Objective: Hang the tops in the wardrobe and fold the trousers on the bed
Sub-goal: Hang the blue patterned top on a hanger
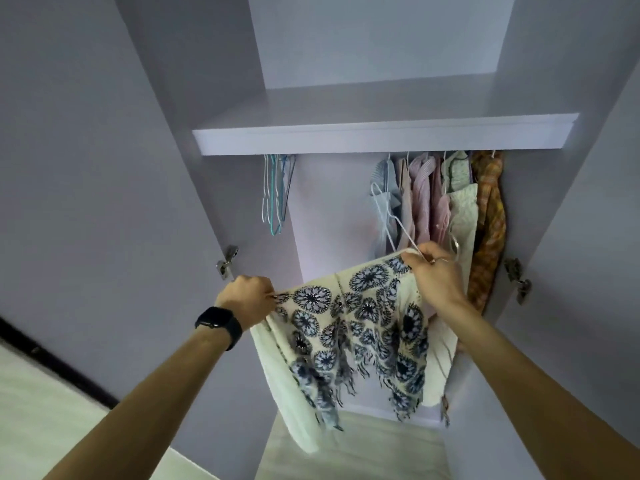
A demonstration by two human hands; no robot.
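The wardrobe [381, 136] is pale lilac with smooth, flat panels; both doors stand open and a thick shelf runs across above the hanging space. I hold the top [363, 323] in front of that opening, below the hung clothes and not on the rail; it is a cream knit, nubbly in texture, printed with round dark-blue flower heads, its lower edge falling in loose folds and ragged points.

My left grip [249, 299] is a closed fist, knuckles up, pinching the top's left edge; a black watch [218, 323] sits on that wrist and the forearm reaches up from the near left. My right grip [433, 275] is clamped on the top's upper right corner together with a thin white wire hanger [391, 220], whose frame angles up and to the left from the fingers; the right forearm reaches up from the near right.

Inside, at the far left, a few bare hangers [277, 195] of thin wire, white and teal, hang bunched together; at the far right hangs a packed row of garments: a pale blue pleated piece [381, 174], a pink striped shirt [422, 195], a cream textured piece [462, 209] and an orange plaid one [488, 230]. Metal hinges [227, 265] show on the door edges.
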